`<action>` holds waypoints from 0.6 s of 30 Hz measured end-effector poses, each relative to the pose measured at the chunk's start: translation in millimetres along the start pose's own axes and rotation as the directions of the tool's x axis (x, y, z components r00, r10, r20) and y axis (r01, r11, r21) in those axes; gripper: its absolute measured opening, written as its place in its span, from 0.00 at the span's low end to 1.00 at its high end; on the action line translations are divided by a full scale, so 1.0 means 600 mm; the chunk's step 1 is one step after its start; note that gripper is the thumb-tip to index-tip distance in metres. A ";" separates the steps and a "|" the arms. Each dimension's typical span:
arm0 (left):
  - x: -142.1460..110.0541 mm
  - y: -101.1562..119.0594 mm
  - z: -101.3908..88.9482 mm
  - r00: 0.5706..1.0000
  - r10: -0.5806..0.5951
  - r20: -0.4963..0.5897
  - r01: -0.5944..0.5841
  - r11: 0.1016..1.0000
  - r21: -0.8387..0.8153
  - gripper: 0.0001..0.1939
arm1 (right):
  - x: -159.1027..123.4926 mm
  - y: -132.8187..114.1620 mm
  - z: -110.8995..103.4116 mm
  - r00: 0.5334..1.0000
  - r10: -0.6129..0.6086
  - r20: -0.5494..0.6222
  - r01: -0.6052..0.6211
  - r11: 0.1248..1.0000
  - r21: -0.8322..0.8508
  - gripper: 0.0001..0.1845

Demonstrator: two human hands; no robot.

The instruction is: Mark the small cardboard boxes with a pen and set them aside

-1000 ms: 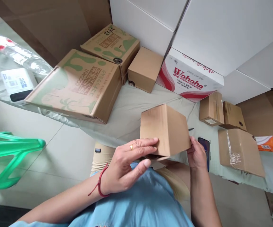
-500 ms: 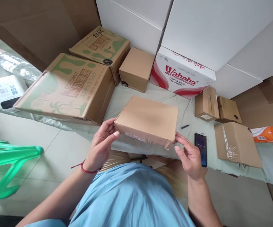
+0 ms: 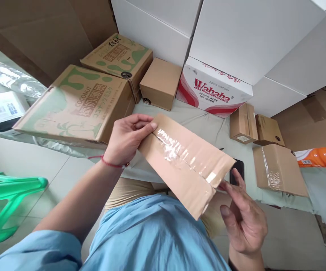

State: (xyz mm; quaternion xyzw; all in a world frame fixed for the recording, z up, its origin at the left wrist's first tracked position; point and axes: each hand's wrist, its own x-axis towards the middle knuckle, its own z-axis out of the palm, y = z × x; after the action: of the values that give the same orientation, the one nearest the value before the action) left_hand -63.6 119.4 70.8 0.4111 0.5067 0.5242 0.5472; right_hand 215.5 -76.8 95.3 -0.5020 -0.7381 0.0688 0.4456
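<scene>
Left hand (image 3: 126,139) was my one sure hold: its thumb pressed on the upper-left end of a cardboard box (image 3: 185,165), the fingers curled behind, so it was clamped there. Right hand (image 3: 244,218) was at the other end, thumb and fingers apart, fingertips close by the corner; over the feed I could not tell whether they touched. The box was tilted, taped face toward the camera, above the near edge of the cloth-covered table (image 3: 195,120). I judged that the lower-right end could sag or twist if the right fingers gave no support, and that its uneven flap edges might gape under a hard squeeze, since the clear tape (image 3: 170,148) looked wrinkled. A dropping end could also knock the phone (image 3: 238,169), partly hidden just beyond it. The long axis ran from upper left, at the left hand, down to lower right, with the seam along it, so that the lower end pointed toward the right hand. Farther out I saw a brown taped box (image 3: 278,171) to the right, the Wahaha carton (image 3: 213,90) behind and the Coconut carton (image 3: 75,103) to the left.
</scene>
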 end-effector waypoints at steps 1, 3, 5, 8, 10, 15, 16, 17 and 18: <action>0.019 -0.001 0.013 0.999 -0.023 0.036 0.022 0.999 0.024 0.22 | 0.002 -0.003 0.003 0.999 -0.020 0.041 0.019 1.000 0.020 0.34; 0.060 -0.011 0.041 0.988 -0.099 0.119 0.089 0.992 0.091 0.16 | 0.008 -0.003 0.018 0.989 -0.068 0.132 0.059 0.996 0.067 0.37; 0.095 -0.025 0.069 0.980 -0.154 0.124 0.131 0.976 0.175 0.10 | 0.017 0.002 0.039 0.979 -0.116 0.170 0.100 0.990 0.100 0.41; 0.115 -0.036 0.093 0.996 -0.079 0.031 0.070 0.973 0.218 0.07 | 0.033 0.013 0.065 0.983 -0.143 0.116 0.137 0.989 0.053 0.45; 0.095 -0.026 0.092 0.994 0.109 -0.014 -0.102 0.966 0.238 0.06 | 0.045 0.020 0.076 0.987 -0.130 0.099 0.131 0.991 -0.001 0.46; -0.029 0.052 0.067 0.772 0.611 0.174 -0.631 0.704 0.325 0.09 | 0.077 0.021 0.108 0.981 -0.120 0.152 0.113 0.992 0.059 0.45; -0.051 0.068 0.065 0.688 0.682 0.249 -0.721 0.603 0.341 0.08 | 0.085 0.019 0.117 0.982 -0.116 0.149 0.106 0.991 0.077 0.44; -0.068 0.079 0.064 0.581 0.747 0.324 -0.809 0.483 0.336 0.08 | 0.092 0.017 0.124 0.983 -0.112 0.145 0.100 0.991 0.091 0.43; -0.078 0.087 0.066 0.482 0.777 0.404 -0.868 0.363 0.338 0.07 | 0.099 0.014 0.130 0.983 -0.108 0.146 0.093 0.990 0.103 0.42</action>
State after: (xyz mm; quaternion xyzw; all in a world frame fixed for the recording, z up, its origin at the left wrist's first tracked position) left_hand -29.5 82.3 133.4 0.7794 0.2979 0.5371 0.1240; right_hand 158.7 1.8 79.3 -0.4355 -0.7899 0.1195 0.4149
